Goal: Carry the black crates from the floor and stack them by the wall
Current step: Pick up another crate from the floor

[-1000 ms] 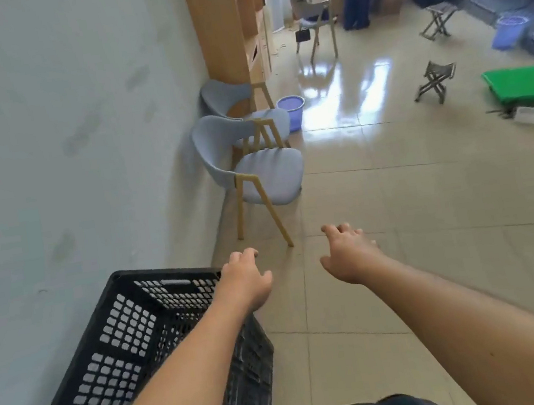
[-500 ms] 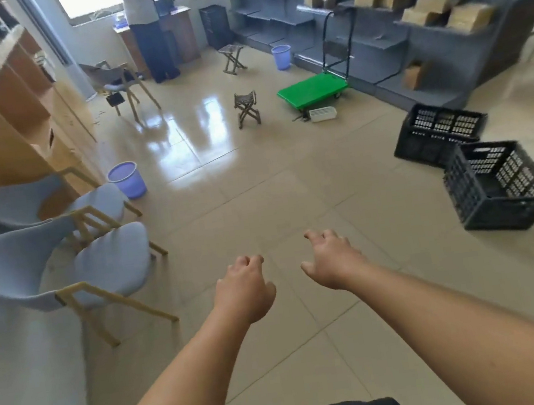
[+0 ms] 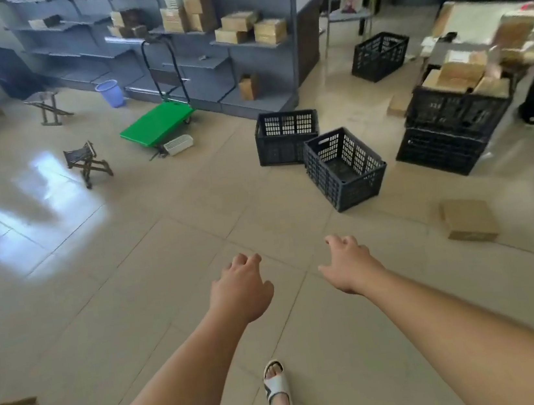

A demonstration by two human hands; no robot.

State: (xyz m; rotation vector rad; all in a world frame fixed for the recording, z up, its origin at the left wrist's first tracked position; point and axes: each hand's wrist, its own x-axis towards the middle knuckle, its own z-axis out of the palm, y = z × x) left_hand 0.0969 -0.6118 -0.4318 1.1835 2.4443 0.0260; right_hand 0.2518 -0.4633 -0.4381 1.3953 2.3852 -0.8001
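Both hands reach out in front, palms down, fingers loosely curled, holding nothing: the left hand [image 3: 241, 290] and the right hand [image 3: 348, 266] hang over bare floor [image 3: 163, 250], just as they did half a second ago. The view has swung to the right since then. The grey chairs and the wall, then at 9 o'clock, are gone from sight, and so is the crate that stood by the wall under the left hand a second ago.

The nearest black crate [image 3: 346, 168], earlier far off at 3 o'clock, now lies at 1 o'clock from the hands, upright and open-topped. A second black crate [image 3: 286, 137] touches its far corner. A third black crate [image 3: 378, 55] stands well beyond, also at 1 o'clock. At 2 o'clock two stacked crates [image 3: 450, 134] hold brown cartons. The green trolley [image 3: 158, 123] has shifted to 11 o'clock.
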